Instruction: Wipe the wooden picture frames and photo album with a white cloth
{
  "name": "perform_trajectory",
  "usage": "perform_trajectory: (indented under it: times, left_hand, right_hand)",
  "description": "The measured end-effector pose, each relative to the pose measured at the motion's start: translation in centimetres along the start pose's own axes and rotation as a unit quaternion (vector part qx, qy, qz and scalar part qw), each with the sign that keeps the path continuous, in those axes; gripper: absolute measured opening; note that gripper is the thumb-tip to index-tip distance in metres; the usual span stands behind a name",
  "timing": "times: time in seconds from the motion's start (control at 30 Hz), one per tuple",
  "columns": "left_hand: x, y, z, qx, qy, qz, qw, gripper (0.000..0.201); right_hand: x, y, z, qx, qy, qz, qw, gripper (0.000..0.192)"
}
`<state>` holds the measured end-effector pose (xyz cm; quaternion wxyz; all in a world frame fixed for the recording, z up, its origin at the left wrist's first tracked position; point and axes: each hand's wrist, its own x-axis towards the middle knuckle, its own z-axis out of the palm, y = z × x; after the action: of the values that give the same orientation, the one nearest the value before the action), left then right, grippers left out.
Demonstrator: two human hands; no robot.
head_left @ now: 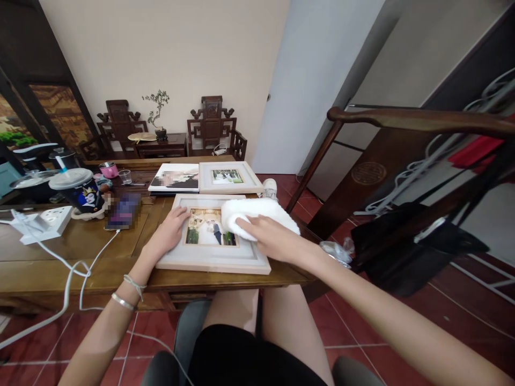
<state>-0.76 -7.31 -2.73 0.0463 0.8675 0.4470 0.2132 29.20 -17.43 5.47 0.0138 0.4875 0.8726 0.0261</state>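
Observation:
A light wooden picture frame (pixel 213 265) lies flat near the table's front edge, with a photo of a couple in its middle. My left hand (pixel 173 230) rests on the frame's left side, fingers stretched out and reaching the photo's edge. Bunched in my right hand (pixel 261 233) is a fluffy white cloth (pixel 273 209), pressed on the right part of the frame. The cloth covers the frame's upper right corner and hangs past its right side.
Behind lie a second framed photo (pixel 229 177) and a photo album (pixel 175 178). On the left are a lidded cup (pixel 82 187), a phone (pixel 124 212), a power strip (pixel 44 222) and white cables. A wooden chair (pixel 362 161) stands at the right, a black bag (pixel 394 257) by it.

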Motion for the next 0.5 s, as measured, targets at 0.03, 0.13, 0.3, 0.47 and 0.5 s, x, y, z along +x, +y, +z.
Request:
perform_trajectory:
  times: [0.03,0.13,0.3,0.47,0.5]
  left_hand:
    - [0.0,-0.2,0.1,-0.006,0.006,0.006,1.000,0.061]
    - [0.1,-0.5,0.3,-0.025,0.023,0.009,0.999,0.061]
    - [-0.1,-0.2,0.3,-0.043,0.037,0.003,0.998,0.050]
    - [-0.2,0.4,0.2,-0.056,0.033,-0.002,0.998,0.048]
    - [-0.1,0.4,0.2,-0.060,0.033,-0.005,0.998,0.048]
  right_hand:
    - [-1.1,-0.8,-0.4,0.010,-0.017,-0.005,1.000,0.051]
    - [-3.6,-2.9,-1.7,0.040,-0.067,-0.006,0.997,0.052]
    - [-4.1,-3.5,-1.8,0.074,-0.059,0.011,0.995,0.053]
    - [-2.2,-4.0,-1.2,0.119,-0.030,-0.030,0.992,0.053]
    - [-1.7,-4.7,-1.1,0.126,-0.026,-0.052,0.990,0.053]
